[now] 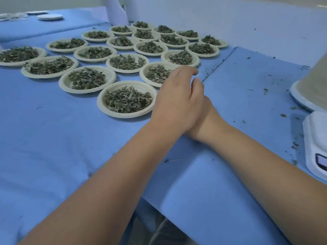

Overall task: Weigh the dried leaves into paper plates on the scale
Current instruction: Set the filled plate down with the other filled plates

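Note:
Several paper plates heaped with dried green leaves stand in rows on the blue-covered table [53, 138]. The nearest filled plate [104, 105] lies just left of my hands. My left hand [177, 98] reaches over the near edge of another filled plate [144, 75], fingers relaxed and holding nothing. My right hand [200, 101] lies pressed against the left one and is mostly hidden behind it, so its fingers cannot be read. A white scale [315, 138] with a small display sits at the right edge, with nothing on its platform.
A stack of unfilled paper plates [300, 98] stands at the right, behind the scale. Leaf crumbs are scattered over the cloth between my hands and the scale. Two white lids [50, 17] lie at the far left. A white wall bounds the back.

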`<state>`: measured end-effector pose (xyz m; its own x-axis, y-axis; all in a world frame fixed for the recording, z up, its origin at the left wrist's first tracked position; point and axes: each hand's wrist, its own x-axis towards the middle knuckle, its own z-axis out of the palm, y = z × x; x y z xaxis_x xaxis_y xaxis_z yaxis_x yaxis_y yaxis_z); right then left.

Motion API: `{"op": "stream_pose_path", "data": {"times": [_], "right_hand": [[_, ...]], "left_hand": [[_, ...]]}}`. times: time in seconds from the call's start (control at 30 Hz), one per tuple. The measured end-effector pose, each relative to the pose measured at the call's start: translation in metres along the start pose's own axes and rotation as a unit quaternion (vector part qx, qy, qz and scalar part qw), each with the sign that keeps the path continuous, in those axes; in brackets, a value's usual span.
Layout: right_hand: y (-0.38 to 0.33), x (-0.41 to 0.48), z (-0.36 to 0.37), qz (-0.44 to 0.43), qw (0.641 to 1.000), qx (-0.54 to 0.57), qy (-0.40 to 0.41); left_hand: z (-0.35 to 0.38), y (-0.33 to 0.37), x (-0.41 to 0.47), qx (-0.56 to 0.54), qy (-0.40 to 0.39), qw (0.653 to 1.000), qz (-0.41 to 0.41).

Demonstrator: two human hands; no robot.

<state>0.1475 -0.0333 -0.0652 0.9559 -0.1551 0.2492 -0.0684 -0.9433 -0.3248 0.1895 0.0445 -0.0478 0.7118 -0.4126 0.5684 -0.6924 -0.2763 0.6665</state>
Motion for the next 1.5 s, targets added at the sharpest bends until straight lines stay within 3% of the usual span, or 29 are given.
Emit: {"op": "stream_pose_path", "data": {"times": [0.17,0.37,0.57,0.67,0.8,1.0,1.13,1.3,1.5], "right_hand": [[0.053,-0.039,-0.044,0.018,0.987,-0.12,0.109],[0.109,-0.105,-0.097,0.053,0.969,-0.156,0.182],[0.164,-0.168,-0.139,0.158,0.944,0.017,0.289],[0.194,-0.193,-0.152,0.189,0.933,0.013,0.305],[0.237,-0.228,-0.156,0.265,0.907,-0.063,0.321],[0.259,-0.243,-0.155,0.302,0.894,-0.104,0.315],[0.256,-0.242,-0.152,0.304,0.897,-0.106,0.303],[0.252,-0.242,-0.15,0.31,0.894,-0.101,0.307],[0.254,-0.242,-0.149,0.32,0.899,-0.097,0.283]], "left_hand": [[0.051,0.05,-0.001,-0.04,-0.041,0.998,0.036],[0.118,0.12,-0.012,-0.1,-0.109,0.985,0.092],[0.175,0.173,-0.018,-0.163,-0.162,0.964,0.137],[0.2,0.188,-0.014,-0.159,-0.17,0.959,0.161],[0.219,0.198,0.007,-0.096,-0.139,0.954,0.246],[0.243,0.21,0.055,0.137,-0.181,0.925,0.305],[0.247,0.21,0.067,0.184,-0.182,0.914,0.313],[0.246,0.21,0.077,0.269,-0.185,0.867,0.376],[0.244,0.21,0.081,0.295,-0.19,0.842,0.41]]}}
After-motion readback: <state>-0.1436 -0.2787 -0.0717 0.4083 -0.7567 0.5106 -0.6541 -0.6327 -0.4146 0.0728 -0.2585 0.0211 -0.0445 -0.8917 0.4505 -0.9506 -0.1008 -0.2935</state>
